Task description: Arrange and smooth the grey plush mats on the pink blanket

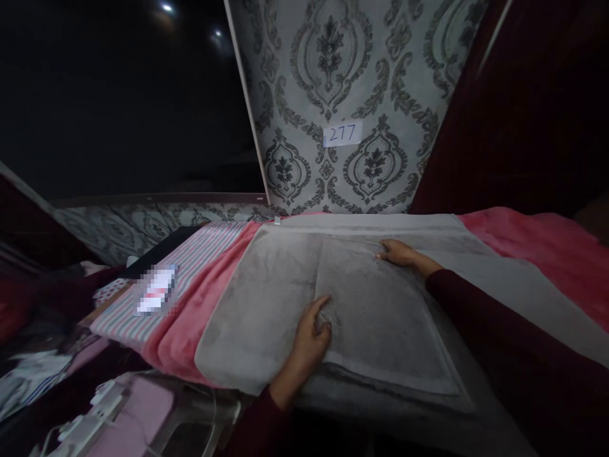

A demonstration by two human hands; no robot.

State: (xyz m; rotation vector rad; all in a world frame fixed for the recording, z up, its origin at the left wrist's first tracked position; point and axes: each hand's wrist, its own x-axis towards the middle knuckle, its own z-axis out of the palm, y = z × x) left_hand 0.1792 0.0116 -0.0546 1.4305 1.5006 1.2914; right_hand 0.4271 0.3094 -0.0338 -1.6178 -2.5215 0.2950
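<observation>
A grey plush blanket lies spread in front of me, with a folded rectangular layer on its right half. My left hand rests on the blanket by the left edge of that layer. Its thumb and forefinger are apart, and the cloth is ruffled between them. Farther back, my right hand has its fingers closed on the cloth at the layer's upper edge. The undersides of both hands' fingers are hidden.
Under the blanket lies a pink plush cover, beside a striped cloth bearing a blurred phone-like object. A power strip with cables sits at lower left. Behind are a patterned wall, a paper marked 277 and a dark screen.
</observation>
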